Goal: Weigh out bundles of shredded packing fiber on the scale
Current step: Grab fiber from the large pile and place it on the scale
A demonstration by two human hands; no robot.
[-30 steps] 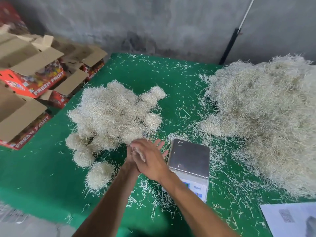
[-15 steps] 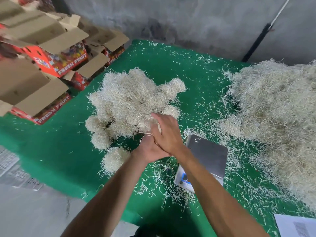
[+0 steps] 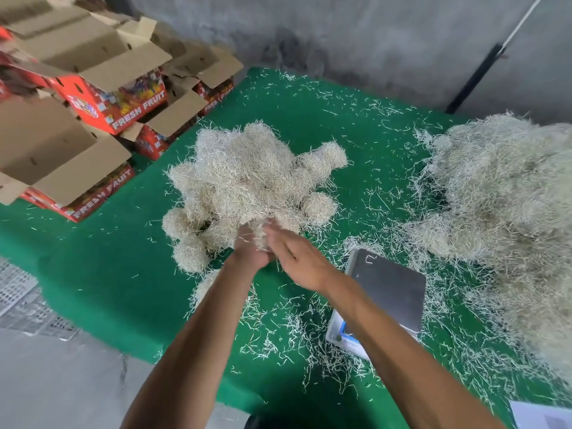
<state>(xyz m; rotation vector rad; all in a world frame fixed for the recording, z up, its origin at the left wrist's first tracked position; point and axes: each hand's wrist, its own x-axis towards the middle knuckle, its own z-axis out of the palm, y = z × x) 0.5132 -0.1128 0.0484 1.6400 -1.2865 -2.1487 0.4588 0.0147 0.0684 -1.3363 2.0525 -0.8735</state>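
Two hands [image 3: 247,246], one scale [image 3: 388,287], two fiber heaps [image 3: 247,168], about four fruit cartons [image 3: 114,97], one paper sheet [image 3: 541,416].

Light's even and soft from where I'm watching, daylight-ish, no hard glare except a dull sheen on the scale [image 3: 390,289] plate. Shadows are faint, darkest btwn the fibre balls [image 3: 247,178] and under the table [image 3: 102,249] edge at bottom. Fingers of both hands, left hand [image 3: 249,247] and right hand [image 3: 298,260], are motion-blurred. Wide-angle bends the boxes [image 3: 102,88] and the wall [image 3: 371,35] at the edges; corners go soft.
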